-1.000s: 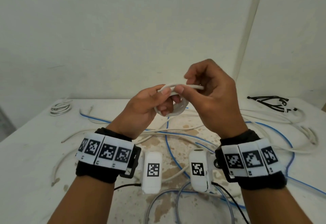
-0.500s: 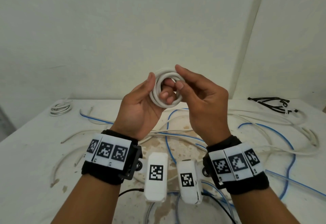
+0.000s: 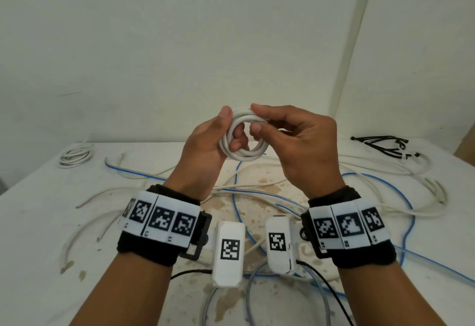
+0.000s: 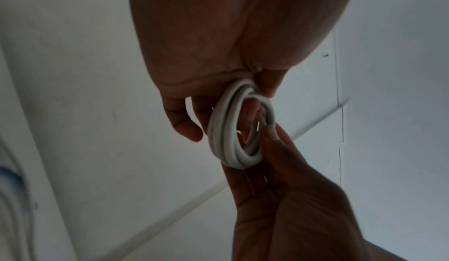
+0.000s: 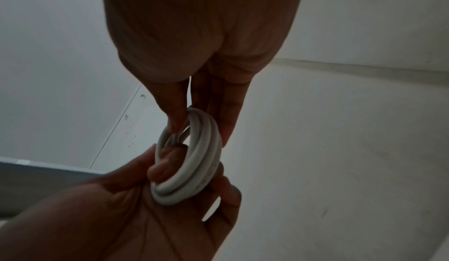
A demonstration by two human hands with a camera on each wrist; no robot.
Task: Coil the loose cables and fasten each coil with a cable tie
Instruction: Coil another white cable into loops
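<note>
A small coil of white cable (image 3: 241,155) (image 4: 233,130) (image 5: 194,161) is held up in the air between both hands, above the table. My left hand (image 3: 218,140) grips its left and lower side, thumb on the outside and fingers through the ring. My right hand (image 3: 272,125) pinches the coil's upper right part between thumb and forefinger. In the left wrist view the right hand's fingertips (image 4: 272,136) press the far side of the coil. No cable tie shows on this coil.
Loose white cables (image 3: 416,179) and blue cables (image 3: 401,192) sprawl over the stained white table (image 3: 30,235). A white coil (image 3: 74,157) lies at the far left. Black cable ties (image 3: 380,143) lie at the far right. Walls stand close behind.
Both hands have turned the coil from lying flat to facing me and raised it a little. The loose end seen a second ago is now tucked into the ring.
</note>
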